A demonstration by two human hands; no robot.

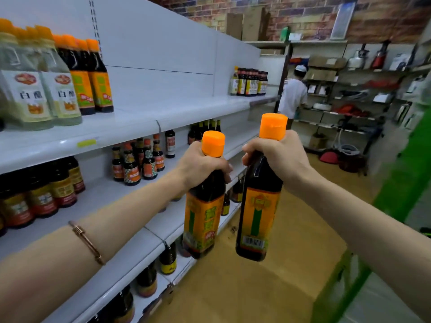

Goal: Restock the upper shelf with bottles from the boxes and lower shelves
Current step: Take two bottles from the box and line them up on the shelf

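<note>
My left hand (200, 165) grips the neck of a dark bottle (203, 217) with an orange cap and an orange label. In my right hand (277, 157) is a second dark bottle (258, 217) of the same kind, also held by the neck, upright and slightly higher. Both bottles hang in the aisle in front of the white upper shelf (140, 127). On that shelf at the far left stand pale vinegar bottles (44, 89) and matching dark orange-capped bottles (93, 78). Another small group of bottles (250, 81) stands at the shelf's far end.
Lower shelves (130, 192) carry smaller dark sauce bottles. A person in a white shirt (292, 96) stands at the aisle's end by shelves of appliances. A green frame (401, 194) runs along my right. The floor (256, 287) is yellowish.
</note>
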